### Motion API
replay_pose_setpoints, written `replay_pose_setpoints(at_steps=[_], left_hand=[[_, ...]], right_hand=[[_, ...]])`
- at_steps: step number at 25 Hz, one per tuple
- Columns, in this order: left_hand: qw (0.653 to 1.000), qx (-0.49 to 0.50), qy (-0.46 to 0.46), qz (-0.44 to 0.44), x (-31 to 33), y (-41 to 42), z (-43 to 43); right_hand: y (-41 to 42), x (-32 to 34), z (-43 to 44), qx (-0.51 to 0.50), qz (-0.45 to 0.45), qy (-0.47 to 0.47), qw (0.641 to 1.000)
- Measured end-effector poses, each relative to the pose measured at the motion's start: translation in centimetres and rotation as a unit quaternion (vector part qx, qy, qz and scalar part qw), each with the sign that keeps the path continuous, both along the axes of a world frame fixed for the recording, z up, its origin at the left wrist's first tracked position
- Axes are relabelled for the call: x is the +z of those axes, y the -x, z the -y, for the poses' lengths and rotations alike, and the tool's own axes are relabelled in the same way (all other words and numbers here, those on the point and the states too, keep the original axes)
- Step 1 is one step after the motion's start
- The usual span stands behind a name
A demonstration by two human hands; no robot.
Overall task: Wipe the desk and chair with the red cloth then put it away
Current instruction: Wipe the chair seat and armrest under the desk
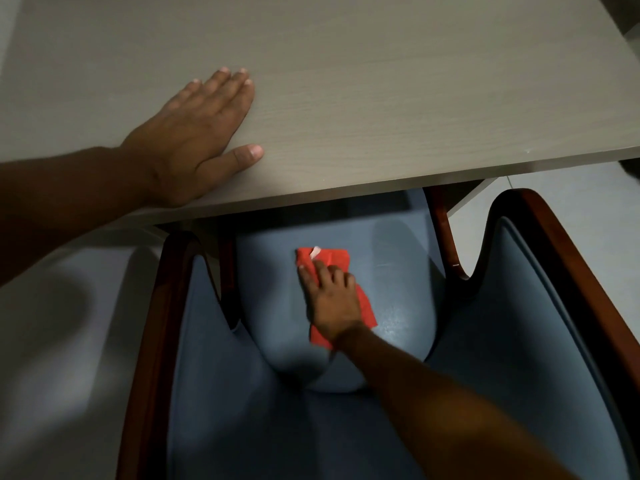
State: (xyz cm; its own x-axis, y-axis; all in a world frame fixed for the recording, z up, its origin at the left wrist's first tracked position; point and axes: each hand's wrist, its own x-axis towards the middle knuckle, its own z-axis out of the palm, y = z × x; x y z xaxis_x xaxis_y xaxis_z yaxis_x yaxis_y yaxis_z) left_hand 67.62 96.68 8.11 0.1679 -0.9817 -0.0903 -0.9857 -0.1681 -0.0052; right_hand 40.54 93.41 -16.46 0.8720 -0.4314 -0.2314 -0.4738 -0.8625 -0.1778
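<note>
A red cloth (334, 259) lies flat on the blue padded seat of the chair (398, 282), partly tucked under the desk. My right hand (329, 299) presses down on the cloth, fingers spread over it, so its middle is hidden. The grey wood-grain desk (381, 81) fills the upper half of the view. My left hand (201, 133) rests flat on the desk top near its front edge, palm down and fingers together, holding nothing.
The chair has dark reddish wooden arms (561, 244) and blue padded sides that rise on both sides of the seat. Pale floor (69, 323) shows to the left of the chair and at the right behind it.
</note>
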Motion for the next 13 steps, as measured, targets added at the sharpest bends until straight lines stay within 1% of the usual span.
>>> replay_pose_setpoints(at_steps=[3,5,8,11,13], left_hand=[[1.0,0.007,-0.002,-0.002,0.0,0.0,0.0],[1.0,0.009,-0.003,-0.001,0.0,-0.1,0.0],[1.0,0.012,-0.002,0.002,-0.1,0.0,-0.1],[1.0,0.018,-0.006,-0.007,0.0,0.3,0.0],[0.999,0.036,-0.014,-0.007,0.8,0.9,-0.1]], right_hand=[[-1.6,0.7,7.4,-0.05,-0.027,0.02,0.998],[-1.4,0.6,9.1,-0.05,-0.039,0.026,0.998],[0.7,0.6,6.2,-0.037,-0.068,-0.011,0.997],[5.2,1.2,1.4,-0.022,-0.07,-0.066,0.995],[8.6,3.3,-1.4,-0.014,-0.063,-0.117,0.991]])
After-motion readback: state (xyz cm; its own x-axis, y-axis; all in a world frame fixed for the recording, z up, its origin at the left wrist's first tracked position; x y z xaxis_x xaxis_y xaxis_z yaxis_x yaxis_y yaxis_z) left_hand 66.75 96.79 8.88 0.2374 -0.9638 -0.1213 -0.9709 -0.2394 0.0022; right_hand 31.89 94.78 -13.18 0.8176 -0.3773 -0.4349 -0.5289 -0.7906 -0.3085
